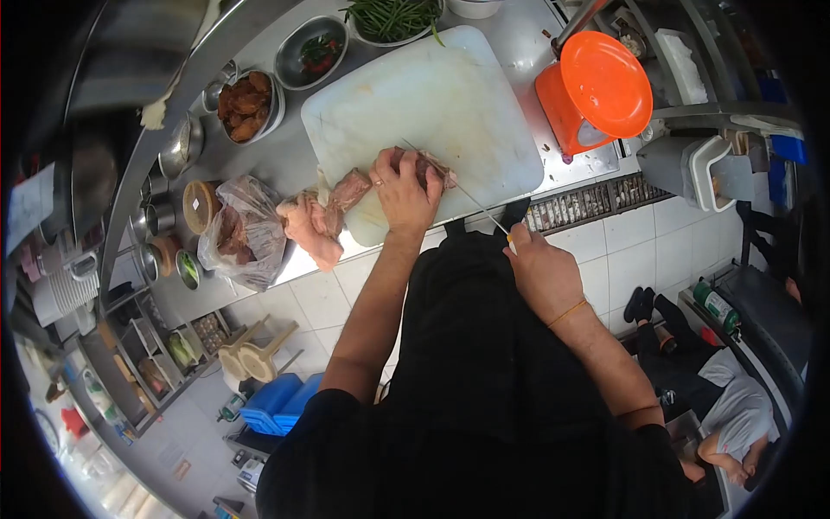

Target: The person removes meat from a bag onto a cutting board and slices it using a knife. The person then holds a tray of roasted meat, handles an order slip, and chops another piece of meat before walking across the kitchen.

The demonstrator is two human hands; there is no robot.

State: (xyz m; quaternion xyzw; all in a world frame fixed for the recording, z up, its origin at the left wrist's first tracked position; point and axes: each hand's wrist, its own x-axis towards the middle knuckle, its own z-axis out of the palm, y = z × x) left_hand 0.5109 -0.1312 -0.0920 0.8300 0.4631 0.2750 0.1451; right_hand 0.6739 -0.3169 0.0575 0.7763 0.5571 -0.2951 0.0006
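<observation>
A large white cutting board (424, 86) lies on the steel counter in front of me. My left hand (405, 195) presses with curled fingers on a piece of meat (441, 171) near the board's front edge, partly covering it. In my right hand (546, 275) is a knife (477, 203), fingers wrapped round its handle. Its thin blade slants across the board at the meat, beside my left fingertips. Another reddish piece of meat (352, 188) lies on the board's left edge. Next to it, paler pink meat (311, 228) rests at the counter's edge.
A clear plastic bag (251, 246) with meat lies on the left. Behind are browned pieces (245, 105) in a container, a bowl of chillies (311, 73) and green beans (391, 19). An orange scale (605, 85) stands right. Another person (735, 389) sits at lower right.
</observation>
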